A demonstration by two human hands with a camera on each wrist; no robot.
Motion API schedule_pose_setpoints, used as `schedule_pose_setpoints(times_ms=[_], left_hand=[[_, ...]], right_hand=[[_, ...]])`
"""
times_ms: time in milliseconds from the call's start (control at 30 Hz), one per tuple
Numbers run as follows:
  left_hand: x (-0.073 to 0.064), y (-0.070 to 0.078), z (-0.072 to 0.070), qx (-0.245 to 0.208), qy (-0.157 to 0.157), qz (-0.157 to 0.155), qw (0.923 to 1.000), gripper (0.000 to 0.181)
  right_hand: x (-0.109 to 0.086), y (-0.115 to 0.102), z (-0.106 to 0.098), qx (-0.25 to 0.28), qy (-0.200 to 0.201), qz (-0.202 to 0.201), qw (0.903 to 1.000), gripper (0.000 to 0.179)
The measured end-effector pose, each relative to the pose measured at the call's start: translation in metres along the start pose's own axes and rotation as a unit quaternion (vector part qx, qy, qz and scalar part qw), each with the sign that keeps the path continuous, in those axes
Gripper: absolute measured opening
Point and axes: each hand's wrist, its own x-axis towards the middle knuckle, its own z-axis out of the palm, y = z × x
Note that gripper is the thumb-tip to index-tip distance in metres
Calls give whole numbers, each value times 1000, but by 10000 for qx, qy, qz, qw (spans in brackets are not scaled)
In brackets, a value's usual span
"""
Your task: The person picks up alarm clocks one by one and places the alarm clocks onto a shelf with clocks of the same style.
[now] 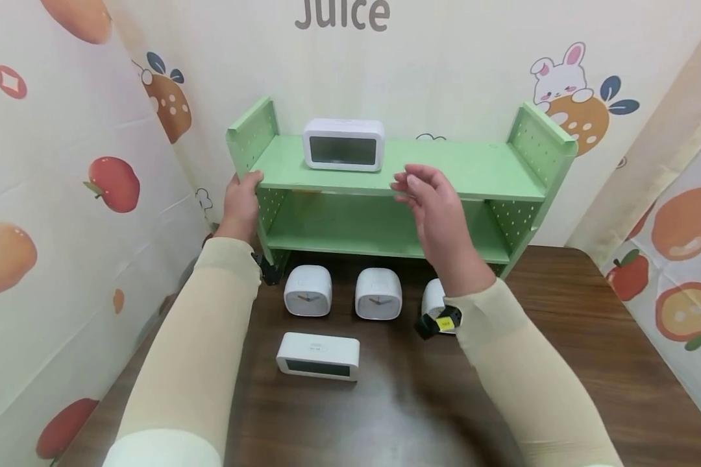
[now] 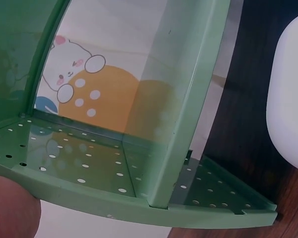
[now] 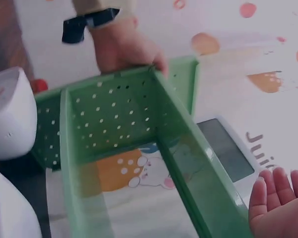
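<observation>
My left hand (image 1: 242, 201) grips the left end of a green metal shelf (image 1: 339, 224), its thumb by the top board's front corner. In the right wrist view that same hand (image 3: 124, 52) is on the perforated side panel. My right hand (image 1: 438, 211) hovers in front of the top board's edge, fingers loosely bent and holding nothing. On the top board, left of the right hand, stands a white digital clock (image 1: 343, 146) with a dark blank screen. Part of it shows beside the right fingertips in the right wrist view.
On the brown wooden table (image 1: 566, 324) before the shelf stand small white analog clocks (image 1: 307, 292), one partly behind my right wrist. Nearer lies a second white digital clock (image 1: 318, 357). A fruit-print curtain (image 1: 455, 65) hangs behind and at both sides.
</observation>
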Motion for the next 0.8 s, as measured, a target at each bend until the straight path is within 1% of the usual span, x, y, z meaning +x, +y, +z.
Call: schedule_pose_setpoints(times_ms=[100,200,367,500,633,800], left_hand=[[1,1,1,12,-28,7,10000,55],[1,1,1,21,-33,-8,10000,56],[-1,1,2,114,-4,45,9999,59],[-1,2,2,56,0,3,10000,59],[-1,1,1,25,-40,-77,10000,59],[-1,0,1,94,-1,21,10000,61]], right_hand=[[-18,7,-5,229,-136,13,9996,34],[-34,16,-9,337,-234,111,9991,32],[-56,35,-14,281,-367,226,9987,27],[-70,55,-14,-56,-715,133,9973,32],[-84,74,-12,-489,-1081,73,9929,35],[-99,96,-9,-847,-1463,143,9855,34]])
